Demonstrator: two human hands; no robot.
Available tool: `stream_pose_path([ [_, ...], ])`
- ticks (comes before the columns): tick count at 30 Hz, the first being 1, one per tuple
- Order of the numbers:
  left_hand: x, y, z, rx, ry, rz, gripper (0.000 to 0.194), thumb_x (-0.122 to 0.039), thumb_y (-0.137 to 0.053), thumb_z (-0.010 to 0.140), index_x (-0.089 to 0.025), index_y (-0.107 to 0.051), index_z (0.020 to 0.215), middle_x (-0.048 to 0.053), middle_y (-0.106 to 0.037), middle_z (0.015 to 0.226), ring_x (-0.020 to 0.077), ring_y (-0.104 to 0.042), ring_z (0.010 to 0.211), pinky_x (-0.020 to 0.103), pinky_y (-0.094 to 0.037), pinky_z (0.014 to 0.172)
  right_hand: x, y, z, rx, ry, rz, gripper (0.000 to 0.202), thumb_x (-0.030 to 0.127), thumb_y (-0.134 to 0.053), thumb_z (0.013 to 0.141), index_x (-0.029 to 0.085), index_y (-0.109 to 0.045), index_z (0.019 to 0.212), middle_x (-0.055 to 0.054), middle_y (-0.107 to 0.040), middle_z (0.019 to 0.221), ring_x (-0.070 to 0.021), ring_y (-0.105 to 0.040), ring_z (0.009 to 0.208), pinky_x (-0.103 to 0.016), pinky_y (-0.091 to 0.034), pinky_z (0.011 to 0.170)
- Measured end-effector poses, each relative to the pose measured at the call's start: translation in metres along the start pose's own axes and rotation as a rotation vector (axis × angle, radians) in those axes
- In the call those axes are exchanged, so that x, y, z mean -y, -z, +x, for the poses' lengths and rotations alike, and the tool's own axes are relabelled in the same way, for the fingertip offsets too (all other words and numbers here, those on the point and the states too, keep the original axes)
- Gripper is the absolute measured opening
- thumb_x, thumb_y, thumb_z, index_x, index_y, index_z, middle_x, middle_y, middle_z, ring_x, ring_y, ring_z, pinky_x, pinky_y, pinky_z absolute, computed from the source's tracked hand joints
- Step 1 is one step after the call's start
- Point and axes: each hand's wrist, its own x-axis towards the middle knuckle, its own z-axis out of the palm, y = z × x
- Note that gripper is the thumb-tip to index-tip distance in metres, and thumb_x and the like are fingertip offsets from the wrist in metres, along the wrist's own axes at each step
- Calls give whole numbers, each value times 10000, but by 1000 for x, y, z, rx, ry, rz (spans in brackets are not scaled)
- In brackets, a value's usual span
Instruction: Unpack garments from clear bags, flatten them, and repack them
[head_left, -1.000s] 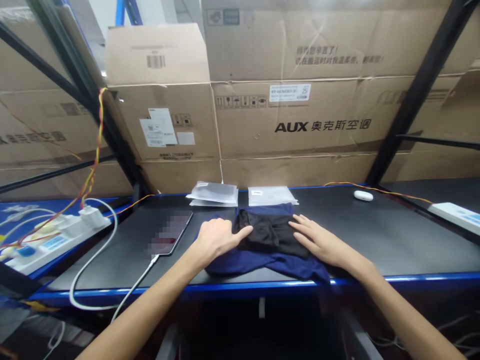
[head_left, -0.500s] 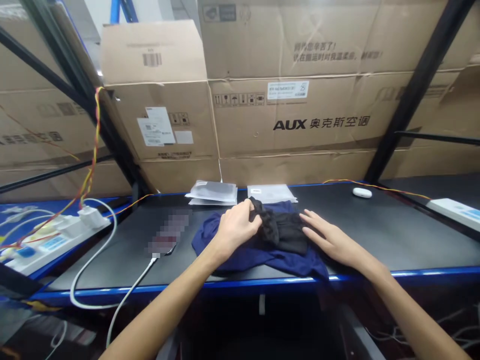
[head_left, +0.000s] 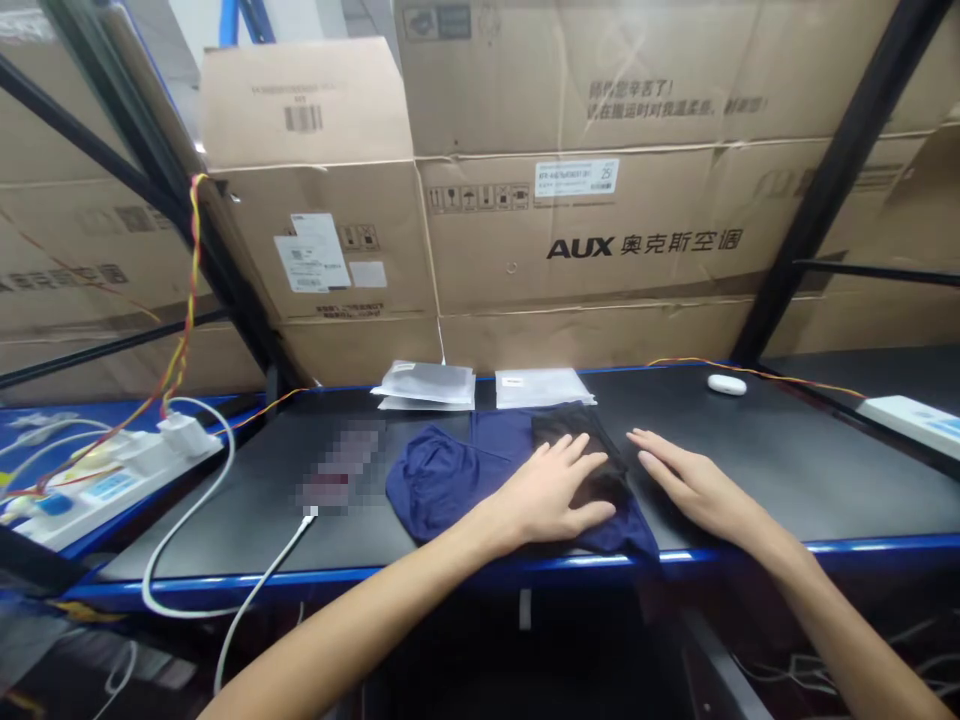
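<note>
A navy blue piece of clothing [head_left: 442,478] lies on the dark tabletop near the front edge, bunched at its left end and flatter toward the right. On its right part rests a folded black cloth [head_left: 556,426]; what kind of garment it is, I cannot tell. My left hand [head_left: 553,488] is spread flat on the black cloth and hides much of it. Just right of the clothing, my right hand [head_left: 694,488] hovers low or rests at the table, fingers stretched out and holding nothing.
Behind the clothing lie clear plastic packets [head_left: 426,385] and another packet [head_left: 544,387]. A blurred phone [head_left: 341,468] with a white cable is at left. Power strips [head_left: 112,480] flank the table, and a small white case [head_left: 727,385] sits back right. Cardboard [head_left: 637,280] walls the rear.
My left hand has let go of the gathered black cloth, moved right and flattened on it. The black cloth now lies smoother and further right. My right hand has shifted slightly right.
</note>
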Motion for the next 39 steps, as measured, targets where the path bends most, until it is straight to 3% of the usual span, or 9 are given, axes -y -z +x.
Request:
stream_pose_path([
  [3, 11, 20, -12, 44, -8, -59, 695, -600, -431, 965, -192, -344, 1522, 141, -247, 1613, 265, -225, 1500, 432, -257, 1216, 16, 6, 10, -38, 50, 86, 556, 559, -373, 976, 248, -555, 1400, -48, -520, 1472, -289, -434, 1391, -498, -315, 1189],
  [8, 50, 48, -37, 50, 145, 14, 635, -564, -376, 998, -184, -384, 1507, 114, -278, 1603, 229, -234, 1498, 390, -221, 1230, 39, 11, 37, 100, 245, 127, 538, 563, -486, 950, 300, -537, 1416, -17, -435, 1538, -289, -338, 1445, -496, -274, 1203],
  [13, 95, 54, -61, 50, 255, 104, 625, -530, -416, 993, -149, -412, 1489, 132, -354, 1567, 254, -330, 1460, 398, -283, 1205, 47, -1, 58, 344, 371, 24, 616, 598, -565, 903, 346, -476, 1458, -7, -306, 1605, -328, -159, 1499, -575, -170, 1210],
  [17, 108, 51, -67, 40, 229, 166, 576, -508, -448, 986, -144, -492, 1431, 140, -459, 1505, 263, -436, 1398, 393, -350, 1168, 47, -11, 56, 437, 380, -67, 648, 623, -548, 901, 362, -429, 1483, -4, -285, 1610, -351, -139, 1499, -605, -127, 1206],
  [21, 112, 51, -53, -28, 163, 241, 459, -458, -460, 990, -153, -618, 1294, 129, -613, 1354, 272, -566, 1270, 401, -445, 1087, 47, -14, 51, 406, 386, -128, 654, 628, -508, 920, 323, -426, 1493, -36, -322, 1597, -328, -191, 1494, -569, -146, 1215],
  [25, 127, 46, -22, -144, 104, 284, 338, -277, -476, 975, -131, -659, 1219, 132, -634, 1313, 249, -595, 1221, 367, -457, 1076, 48, -15, 51, 382, 403, -133, 645, 625, -505, 922, 314, -444, 1484, -51, -347, 1585, -326, -231, 1484, -572, -147, 1212],
  [32, 144, 36, 30, -165, 223, 311, 262, -161, -516, 903, -146, -706, 1081, 125, -692, 1193, 243, -643, 1128, 349, -477, 1027, 49, -15, 50, 377, 395, -154, 653, 632, -488, 926, 288, -455, 1480, -65, -356, 1581, -321, -240, 1482, -568, -154, 1212],
  [36, 142, 36, 40, -132, 278, 308, 209, -162, -532, 861, -155, -739, 834, 130, -745, 939, 268, -697, 954, 376, -522, 918, 48, -16, 50, 357, 403, -131, 647, 625, -510, 919, 291, -469, 1471, -70, -375, 1573, -325, -263, 1475, -561, -181, 1207],
  [39, 141, 37, 40, -159, 309, 283, 221, -167, -534, 838, -166, -755, 820, 116, -754, 918, 256, -703, 918, 356, -527, 886, 46, -16, 52, 341, 410, -115, 640, 618, -531, 911, 299, -479, 1463, -72, -394, 1563, -331, -298, 1460, -555, -218, 1197],
])
